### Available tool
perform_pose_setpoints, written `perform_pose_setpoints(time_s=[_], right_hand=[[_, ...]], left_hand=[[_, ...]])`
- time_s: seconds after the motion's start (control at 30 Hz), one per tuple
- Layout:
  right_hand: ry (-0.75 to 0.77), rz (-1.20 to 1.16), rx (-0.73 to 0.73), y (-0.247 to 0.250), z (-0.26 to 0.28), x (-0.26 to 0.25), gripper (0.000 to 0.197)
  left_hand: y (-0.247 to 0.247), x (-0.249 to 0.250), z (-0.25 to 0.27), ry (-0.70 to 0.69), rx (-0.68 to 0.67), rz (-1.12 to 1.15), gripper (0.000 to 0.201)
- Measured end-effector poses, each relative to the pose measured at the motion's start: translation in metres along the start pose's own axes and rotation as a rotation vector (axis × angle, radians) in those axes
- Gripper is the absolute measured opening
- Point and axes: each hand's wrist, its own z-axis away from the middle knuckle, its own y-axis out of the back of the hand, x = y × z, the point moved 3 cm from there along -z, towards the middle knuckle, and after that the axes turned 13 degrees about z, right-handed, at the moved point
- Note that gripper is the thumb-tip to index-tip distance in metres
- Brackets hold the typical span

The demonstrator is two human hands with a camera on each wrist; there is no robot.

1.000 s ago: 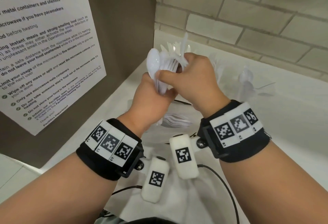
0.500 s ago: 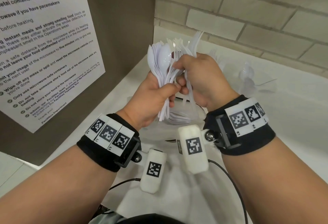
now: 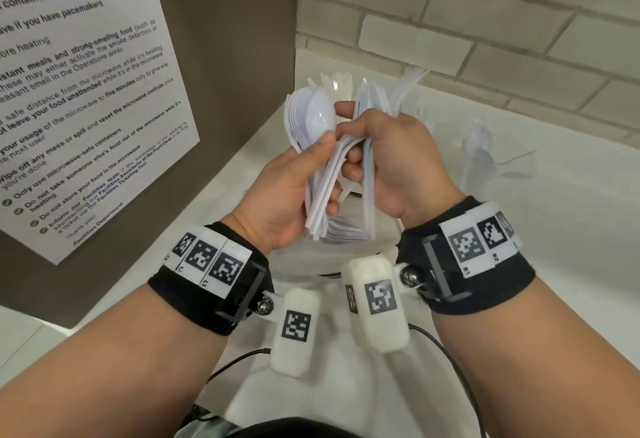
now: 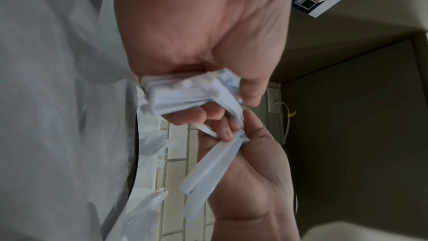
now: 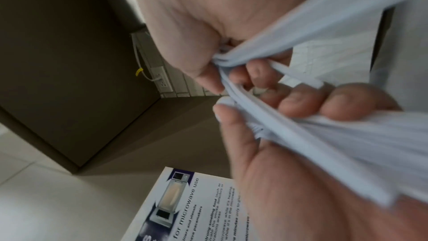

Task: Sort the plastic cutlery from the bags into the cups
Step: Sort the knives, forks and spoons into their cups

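Both hands are up in front of the person's chest, over the white counter [image 3: 519,264], working a thick fan of white plastic cutlery. The left hand [image 3: 287,191] has its fingers curled round the handles of a stack of spoons [image 3: 317,118], thumb pressed across the front just under the bowls. The right hand [image 3: 391,163] is wrapped round a second bunch of cutlery [image 3: 374,105] right beside the first, and its fingertips reach in among the left hand's handles, so the two bundles touch and partly interleave. I cannot tell from here whether that second bunch is forks, knives or a mix. More loose pieces [image 3: 485,157] lie on the counter near the brick wall [image 3: 485,39], and a microwave notice [image 3: 79,91] hangs on the left. I can't make out a cup clearly anywhere. To my eye the trouble is the sheer number of slick, thin handles held at once: if either grip loosens while the bunches are pulled apart, a few could slide out and scatter. Nested spoons also cling, so a stray one may ride along with the wrong bunch and land in the wrong cup.
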Motion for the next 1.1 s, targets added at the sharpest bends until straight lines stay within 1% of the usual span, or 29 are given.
perform_pose_setpoints(time_s=[0.07, 0.17, 0.27, 0.33, 0.4, 0.47, 0.5, 0.57, 0.63, 0.67, 0.77, 0.83, 0.87, 0.9, 0.97, 1.03, 1.1], right_hand=[[0.001, -0.046, 0.051, 0.003, -0.001, -0.001, 0.028], [0.026, -0.007, 0.131, 0.011, -0.001, -0.007, 0.022], [0.088, 0.008, 0.142, 0.020, -0.001, -0.017, 0.024], [0.140, 0.100, 0.141, 0.023, 0.000, -0.022, 0.027], [0.191, 0.237, 0.163, 0.023, 0.001, -0.025, 0.023], [0.215, 0.282, 0.148, 0.023, 0.002, -0.023, 0.024], [0.214, 0.271, 0.110, 0.022, 0.002, -0.021, 0.028], [0.192, 0.224, -0.013, 0.019, 0.003, -0.017, 0.033], [0.165, 0.181, -0.136, 0.015, 0.004, -0.013, 0.038], [0.164, 0.180, -0.168, 0.013, 0.006, -0.012, 0.038], [0.195, 0.244, -0.178, 0.009, 0.007, -0.012, 0.031], [0.205, 0.267, -0.179, 0.007, 0.008, -0.013, 0.034], [0.210, 0.294, -0.173, 0.008, 0.008, -0.014, 0.032], [0.215, 0.328, -0.158, 0.008, 0.008, -0.015, 0.026], [0.210, 0.384, -0.094, 0.010, 0.006, -0.016, 0.010], [0.192, 0.395, -0.043, 0.012, 0.004, -0.016, 0.009], [0.177, 0.404, -0.038, 0.011, 0.004, -0.015, 0.007]], left_hand=[[0.001, -0.001, 0.000, -0.016, 0.037, -0.040, 0.036], [0.004, -0.002, 0.001, -0.005, 0.072, 0.018, 0.028], [0.006, -0.003, 0.002, -0.019, 0.079, -0.016, 0.031], [0.007, -0.003, 0.002, -0.053, 0.066, -0.107, 0.032], [0.005, -0.003, 0.003, -0.064, 0.003, -0.114, 0.027], [0.003, -0.004, 0.004, -0.009, -0.082, 0.008, 0.028], [0.003, -0.004, 0.005, 0.033, -0.131, 0.090, 0.030], [0.002, -0.005, 0.006, 0.113, -0.231, 0.222, 0.037], [0.001, -0.006, 0.007, 0.192, -0.327, 0.304, 0.040], [0.001, -0.007, 0.007, 0.234, -0.362, 0.330, 0.041], [0.001, -0.010, 0.008, 0.344, -0.414, 0.368, 0.050], [0.000, -0.011, 0.010, 0.386, -0.444, 0.377, 0.059], [0.000, -0.011, 0.012, 0.387, -0.446, 0.350, 0.061], [-0.001, -0.011, 0.013, 0.366, -0.431, 0.297, 0.059], [0.000, -0.010, 0.012, 0.282, -0.355, 0.168, 0.047], [-0.001, -0.009, 0.011, 0.218, -0.290, 0.090, 0.031], [-0.001, -0.008, 0.010, 0.205, -0.233, 0.048, 0.020]])
